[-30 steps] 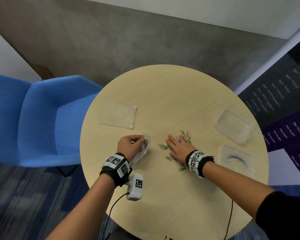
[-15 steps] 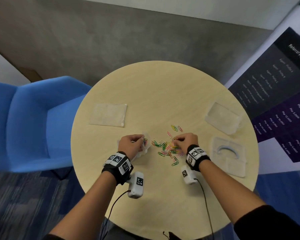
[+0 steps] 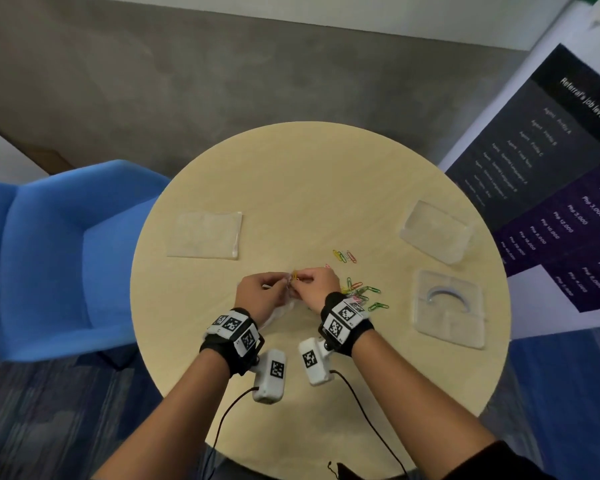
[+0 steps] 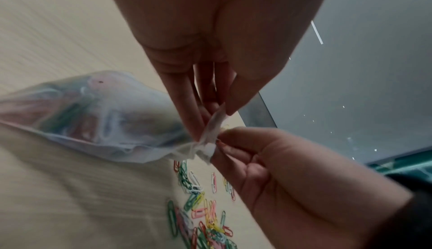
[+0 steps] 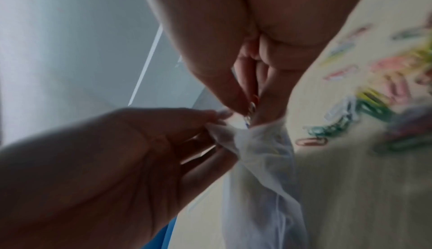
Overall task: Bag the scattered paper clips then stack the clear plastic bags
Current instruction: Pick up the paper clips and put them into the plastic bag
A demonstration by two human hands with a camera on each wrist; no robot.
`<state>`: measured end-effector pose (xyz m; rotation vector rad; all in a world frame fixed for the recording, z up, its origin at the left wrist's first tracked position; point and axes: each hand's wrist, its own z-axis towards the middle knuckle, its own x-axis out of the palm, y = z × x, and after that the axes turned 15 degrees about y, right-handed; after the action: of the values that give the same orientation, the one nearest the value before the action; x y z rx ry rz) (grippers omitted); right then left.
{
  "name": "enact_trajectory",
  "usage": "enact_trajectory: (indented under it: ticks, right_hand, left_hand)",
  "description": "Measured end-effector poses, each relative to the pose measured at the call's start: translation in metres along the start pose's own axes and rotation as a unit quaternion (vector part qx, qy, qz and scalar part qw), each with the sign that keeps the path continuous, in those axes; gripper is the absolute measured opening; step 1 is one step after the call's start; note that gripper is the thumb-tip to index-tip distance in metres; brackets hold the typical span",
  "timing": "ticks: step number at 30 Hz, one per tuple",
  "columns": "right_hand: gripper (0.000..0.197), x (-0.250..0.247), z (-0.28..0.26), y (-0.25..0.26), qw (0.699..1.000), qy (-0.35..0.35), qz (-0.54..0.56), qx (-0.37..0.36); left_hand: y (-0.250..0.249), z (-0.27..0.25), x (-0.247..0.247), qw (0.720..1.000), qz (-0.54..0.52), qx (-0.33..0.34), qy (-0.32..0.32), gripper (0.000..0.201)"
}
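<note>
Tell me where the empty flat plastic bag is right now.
In the head view the empty flat plastic bag lies on the left part of the round table, beyond the left hand and apart from it, towards the blue chair.

A clear plastic bag, part-filled with coloured paper clips, has its crumpled mouth pinched between fingers of both hands, loose clips lying scattered just right of them and an empty flat bag well left.
</note>
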<state>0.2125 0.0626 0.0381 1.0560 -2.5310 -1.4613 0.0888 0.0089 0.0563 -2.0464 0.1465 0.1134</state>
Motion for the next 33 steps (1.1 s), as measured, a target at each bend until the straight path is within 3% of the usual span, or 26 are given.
enact_trajectory:
  ticks: [3,5,10,13,16,21,24,26,28,30,33]
  right_hand:
    - [0.033,-0.001,-0.007,0.013,0.991,0.039,-0.131,-0.011]
    - [0.030,-0.007,-0.012,0.020,0.983,0.040,-0.177,-0.033]
    - [0.012,-0.036,-0.009,0.015,0.989,-0.037,-0.120,-0.077]
    - [0.034,-0.062,0.018,-0.006,0.972,-0.087,-0.216,-0.016]
    - [0.057,-0.078,0.039,-0.036,0.929,-0.015,-0.359,0.086]
    - [0.053,-0.069,0.024,-0.078,0.874,0.055,-0.481,0.034]
    - [0.053,-0.069,-0.002,-0.092,0.873,0.073,-0.483,-0.008]
    - [0.060,-0.077,-0.017,-0.099,0.874,0.020,-0.485,-0.022]
    - [0.081,-0.084,-0.026,-0.103,0.877,-0.040,-0.479,0.006]
    - [0.103,-0.083,-0.028,-0.104,0.880,-0.040,-0.471,0.050]
    - [0.098,-0.066,-0.018,-0.099,0.869,-0.035,-0.490,0.050]
  left_hand:
    - [0.000,-0.001,-0.002,0.999,0.032,0.007,0.005,0.019]
    - [0.000,0.001,-0.003,1.000,0.019,0.002,0.001,0.020]
    - [0.003,0.005,-0.006,1.000,-0.021,-0.006,-0.002,0.017]
    - [0.008,0.004,-0.006,0.999,-0.043,-0.007,-0.005,0.018]
    - [0.008,0.000,-0.005,0.998,-0.063,-0.001,-0.001,0.017]
    - [0.014,0.002,-0.005,0.995,-0.099,0.003,0.000,0.013]
    - [0.017,0.004,-0.003,0.993,-0.115,-0.004,0.004,0.015]
    - [0.018,0.005,0.000,0.991,-0.130,-0.011,0.008,0.015]
    - [0.021,0.006,0.001,0.990,-0.138,-0.016,0.009,0.013]
    - [0.025,0.007,0.003,0.991,-0.129,-0.021,0.011,0.011]
    - [0.025,0.007,0.007,0.996,-0.086,-0.017,0.015,0.015]
